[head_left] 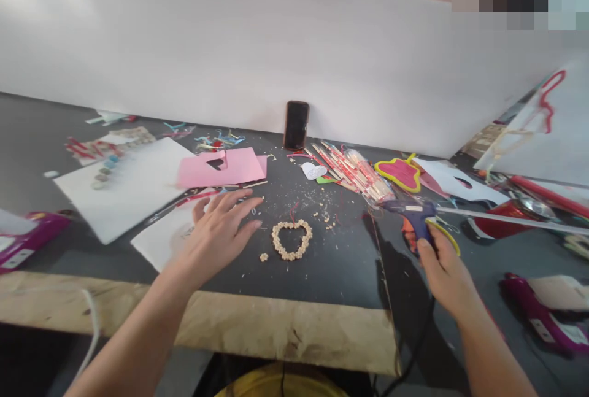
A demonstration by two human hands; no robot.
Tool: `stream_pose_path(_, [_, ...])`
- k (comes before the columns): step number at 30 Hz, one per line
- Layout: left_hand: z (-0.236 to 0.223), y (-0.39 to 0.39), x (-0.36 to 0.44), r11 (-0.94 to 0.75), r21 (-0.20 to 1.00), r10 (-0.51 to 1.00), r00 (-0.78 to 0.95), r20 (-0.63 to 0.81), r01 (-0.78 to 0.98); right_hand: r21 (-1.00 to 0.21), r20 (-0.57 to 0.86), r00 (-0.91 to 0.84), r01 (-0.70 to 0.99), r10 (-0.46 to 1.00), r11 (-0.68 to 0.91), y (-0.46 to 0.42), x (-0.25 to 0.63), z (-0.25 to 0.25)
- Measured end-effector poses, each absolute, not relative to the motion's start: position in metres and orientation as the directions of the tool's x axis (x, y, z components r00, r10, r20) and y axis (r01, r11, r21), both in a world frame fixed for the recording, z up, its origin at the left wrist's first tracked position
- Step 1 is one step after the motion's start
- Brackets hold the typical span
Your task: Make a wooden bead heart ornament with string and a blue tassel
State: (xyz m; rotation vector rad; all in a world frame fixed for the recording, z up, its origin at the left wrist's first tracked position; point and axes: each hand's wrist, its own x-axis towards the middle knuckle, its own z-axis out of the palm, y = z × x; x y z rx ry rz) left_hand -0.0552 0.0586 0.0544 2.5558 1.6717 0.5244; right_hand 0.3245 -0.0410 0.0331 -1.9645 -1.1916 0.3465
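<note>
Grip of the right hand (444, 262) wrapped round a glue gun (414, 210); grip of the left hand (216, 225) spread

Item 1: glue gun, purple, held by its handle, nose to the left, a long translucent glue stick (497, 215) jutting from its rear. Heat could not be told.
Item 2: heart-shaped ring (277, 243) of small pale pieces, flat on the table (239, 277) between the hands, nearer the left, untouched. Small loose cluster (264, 257) just beside it.
Item 3: left hand, nothing visibly held, above a white sheet (151, 242); contact could not be told.

Hazards, as judged: the nose stood near the bundle of wrapped sticks (340, 170), so a drip could have fouled the wrappers. Black cord (426, 329) hung past the table's front, where a snag could have jerked the gun. A low sweep of the left hand could have scattered the cluster. Loose crumbs (317, 200) could have stuck in fresh glue.

Markings: red print on the wrappers, too small to read. Dark marks on the white paper heart (313, 170), not legible. Pale labels on the purple device (518, 292) at far right, unreadable. No brand could be made out.
</note>
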Motion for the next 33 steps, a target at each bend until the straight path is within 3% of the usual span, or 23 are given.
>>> stream_pose_path(2, [0.057,0.061,-0.059,-0.371,0.207,0.912,0.312,0.267,0.905,-0.719,0.134,0.538,0.631,0.832,-0.292,-0.029,0.339,0.031])
stream_pose_path(5, [0.057,0.064,-0.062,-0.341,0.185,0.921,0.288,0.262,0.922,-0.772,0.051,0.537,0.556,0.842,-0.308,-0.017,0.350,0.026])
stream_pose_path(12, [0.046,0.057,-0.042,-0.482,0.236,0.875,0.452,0.172,0.844,-0.811,0.018,0.563,0.491,0.826,-0.317,-0.013,0.335,0.029])
stream_pose_path(24, [0.045,0.050,-0.040,-0.560,0.240,0.828,0.526,0.195,0.793,-0.945,0.133,0.726,0.298,0.675,-0.134,-0.016,0.324,0.054])
stream_pose_path(27, [0.043,0.048,-0.044,-0.546,0.245,0.837,0.512,0.192,0.801,-0.970,0.102,0.755,0.220,0.647,-0.103,-0.026,0.329,0.052])
stream_pose_path(33, [0.043,0.053,-0.056,-0.523,0.248,0.851,0.489,0.190,0.815,-0.999,-0.029,0.673,-0.002,0.739,-0.038,-0.032,0.327,0.054])
